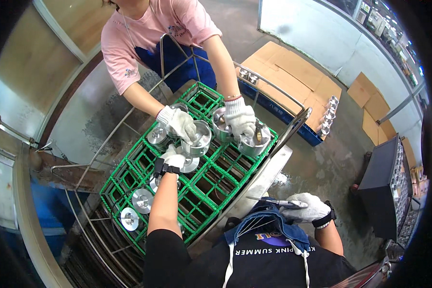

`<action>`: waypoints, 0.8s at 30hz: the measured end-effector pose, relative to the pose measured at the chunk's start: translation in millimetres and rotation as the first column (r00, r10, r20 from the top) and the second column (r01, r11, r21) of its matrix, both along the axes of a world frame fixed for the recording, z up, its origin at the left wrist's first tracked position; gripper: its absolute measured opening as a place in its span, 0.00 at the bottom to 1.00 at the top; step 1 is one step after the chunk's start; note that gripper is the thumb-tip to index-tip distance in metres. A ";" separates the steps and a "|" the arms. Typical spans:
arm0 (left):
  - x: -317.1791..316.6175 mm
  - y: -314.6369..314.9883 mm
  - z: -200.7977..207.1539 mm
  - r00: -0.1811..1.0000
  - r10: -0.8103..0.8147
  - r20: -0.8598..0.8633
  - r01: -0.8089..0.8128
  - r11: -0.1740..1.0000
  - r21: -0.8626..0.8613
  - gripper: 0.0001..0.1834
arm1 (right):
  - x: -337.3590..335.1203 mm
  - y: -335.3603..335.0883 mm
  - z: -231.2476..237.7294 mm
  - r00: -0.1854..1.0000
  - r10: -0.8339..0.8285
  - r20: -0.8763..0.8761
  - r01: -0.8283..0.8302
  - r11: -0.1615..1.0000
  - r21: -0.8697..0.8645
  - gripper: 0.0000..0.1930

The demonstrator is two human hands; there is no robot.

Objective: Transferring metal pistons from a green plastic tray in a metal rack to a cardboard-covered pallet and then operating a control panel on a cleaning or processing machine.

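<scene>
A green plastic grid crate (pixel 211 189) lies on a metal cart, with several shiny metal cylinder parts in its cells. My left hand (pixel 174 159), in a white glove with a black wrist strap, reaches into the crate and grips a round metal part (pixel 191 164). My right hand (pixel 308 207), also gloved, stays near my chest and holds a thin metal tool (pixel 269 201). Across the crate a person in a pink shirt holds metal parts in both gloved hands (pixel 180 122) (pixel 240 117).
The cart has a wire-rod frame (pixel 105 144) and a metal edge (pixel 261 180). Flattened cardboard (pixel 293 79) covers a blue pallet on the floor at the right, with more metal parts (pixel 329 115). A dark rack of parts (pixel 393 182) stands at far right.
</scene>
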State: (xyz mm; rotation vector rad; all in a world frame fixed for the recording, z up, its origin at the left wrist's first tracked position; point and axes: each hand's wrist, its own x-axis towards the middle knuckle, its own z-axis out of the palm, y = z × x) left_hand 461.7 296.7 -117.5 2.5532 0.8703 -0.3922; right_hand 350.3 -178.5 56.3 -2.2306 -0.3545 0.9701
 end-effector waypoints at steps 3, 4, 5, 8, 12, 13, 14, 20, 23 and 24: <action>0.0 -7.0 9.2 1.000 -0.002 -0.007 0.002 0.999 0.043 0.36 | -3.8 -0.6 6.0 0.998 -0.054 -0.022 0.053 0.998 -0.027 0.16; 1.4 -5.5 5.4 1.000 0.003 0.005 -0.003 1.000 0.009 0.35 | -5.5 -0.2 7.0 0.998 -0.062 -0.019 0.061 0.997 -0.048 0.16; 1.5 -2.1 0.9 1.000 0.011 0.017 -0.010 1.000 -0.027 0.34 | -7.0 0.7 8.5 0.998 -0.067 -0.016 0.066 0.995 -0.070 0.16; 1.8 15.4 -24.1 0.994 0.077 0.084 -0.071 0.995 -0.067 0.33 | -11.0 -11.1 -14.4 1.000 -0.027 0.008 0.027 1.000 0.006 0.16; 3.1 -5.2 -0.3 0.999 0.009 0.040 -0.010 1.000 0.016 0.35 | -15.6 -7.1 0.2 0.992 -0.117 -0.054 0.116 0.993 -0.021 0.16; 4.2 2.1 -6.9 0.999 0.009 0.042 -0.010 1.000 0.022 0.35 | -16.7 -7.6 0.3 0.990 -0.125 -0.060 0.124 0.992 -0.025 0.16; 5.3 4.4 -8.0 0.999 0.047 0.022 -0.047 0.999 0.019 0.37 | -17.9 -8.9 0.6 0.989 -0.135 -0.066 0.134 0.991 -0.033 0.17; 5.3 -10.4 10.4 1.000 0.011 0.013 -0.012 0.995 0.097 0.38 | -27.1 -13.4 -1.0 0.976 -0.198 -0.096 0.218 0.930 0.295 0.13; -3.3 -0.6 9.7 0.999 0.006 0.045 -0.009 0.999 0.053 0.33 | -28.2 -11.7 -7.4 0.987 -0.145 0.075 0.116 0.944 0.309 0.12; -5.8 0.4 9.7 0.993 0.049 0.105 -0.050 0.999 0.011 0.32 | -27.6 -11.0 -7.9 0.986 -0.151 0.077 0.120 0.941 0.315 0.12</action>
